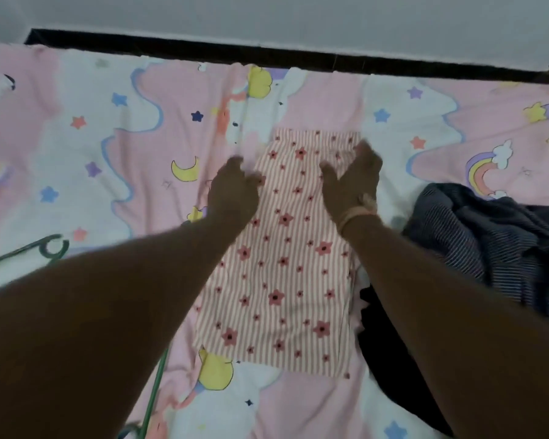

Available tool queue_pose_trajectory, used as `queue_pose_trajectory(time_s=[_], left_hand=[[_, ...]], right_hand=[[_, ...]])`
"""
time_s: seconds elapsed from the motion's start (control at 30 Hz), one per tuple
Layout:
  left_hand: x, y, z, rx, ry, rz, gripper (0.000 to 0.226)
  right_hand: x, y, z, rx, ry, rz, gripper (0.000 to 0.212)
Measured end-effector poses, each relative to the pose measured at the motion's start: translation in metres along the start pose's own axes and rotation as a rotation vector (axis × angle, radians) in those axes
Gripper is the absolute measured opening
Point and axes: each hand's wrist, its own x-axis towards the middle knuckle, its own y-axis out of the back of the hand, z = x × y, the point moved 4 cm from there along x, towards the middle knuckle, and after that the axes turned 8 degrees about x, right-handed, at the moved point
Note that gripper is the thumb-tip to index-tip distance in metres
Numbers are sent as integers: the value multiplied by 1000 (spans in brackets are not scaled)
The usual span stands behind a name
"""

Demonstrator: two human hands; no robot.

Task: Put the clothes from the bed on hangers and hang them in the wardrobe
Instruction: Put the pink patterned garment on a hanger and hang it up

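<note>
A pink-and-white striped garment with red stars (282, 274) lies flat in the middle of the bed. My left hand (233, 188) rests at its upper left edge, fingers blurred and loosely bent. My right hand (352, 179) hovers over its upper right part, fingers straight, thumb spread, holding nothing. A green hanger (49, 247) lies on the bed to the left, its hook showing, mostly hidden under my left arm. A dark blue striped garment (488, 245) is heaped to the right, with a black garment (390, 359) beside it.
The bed sheet (124, 128) is pink and white with stars, moons and rainbows. A dark strip (267, 53) runs along the far bed edge below a pale wall. A second green hanger piece (154, 394) shows near the bottom left.
</note>
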Motion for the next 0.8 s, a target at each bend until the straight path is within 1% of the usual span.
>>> queue_pose_trajectory(time_s=[0.07, 0.1, 0.13, 0.17, 0.2, 0.27, 0.3, 0.33, 0.4, 0.47, 0.57, 0.6, 0.63, 0.67, 0.7, 0.73, 0.77, 0.8], left_hand=[[-54, -8, -31, 82, -75, 51, 45], [-83, -9, -43, 104, -81, 73, 42], [-110, -8, -52, 129, -60, 93, 41], [-136, -7, -60, 159, 2, 102, 41], [-161, -5, -66, 174, 96, 105, 43], [-202, -2, -76, 105, 297, 76, 51], [-217, -3, -81, 14, 401, 35, 54], [-226, -4, -85, -94, 505, -13, 53], [-232, -3, -89, -343, 662, -102, 42], [-235, 0, -88, -566, 732, -173, 32], [-234, 7, -90, -838, 749, -316, 20], [-237, 10, -90, -954, 769, -388, 16], [-241, 11, -91, -1014, 777, -469, 15], [-248, 12, -95, -1004, 773, -529, 17], [-257, 11, -100, -957, 767, -556, 22], [-267, 7, -107, -909, 774, -541, 31], [-278, 4, -114, -854, 783, -498, 42], [-287, 2, -117, -779, 787, -441, 48]], right_hand=[[-61, -5, 16, -7, 88, 30, 67], [-95, -5, 28, -50, 87, 51, 64], [-127, -2, 41, -124, 47, 78, 63], [-159, 0, 56, -213, -40, 95, 66], [-190, 0, 72, -296, -175, 99, 71], [-242, -2, 92, -373, -450, 89, 82], [-259, -3, 95, -352, -533, 82, 85], [-270, -4, 95, -305, -568, 67, 88], [-269, 1, 97, -122, -585, 81, 83], [-252, 15, 97, 124, -635, 62, 60], [-240, 41, 102, 428, -697, -102, 24], [-242, 50, 105, 477, -698, -145, 18], [-246, 59, 111, 467, -685, -156, 18], [-253, 66, 116, 426, -657, -136, 27], [-261, 71, 126, 347, -623, -102, 40], [-271, 73, 131, 273, -597, -51, 47], [-283, 72, 132, 240, -589, -16, 47], [-296, 68, 132, 251, -586, 7, 41]])
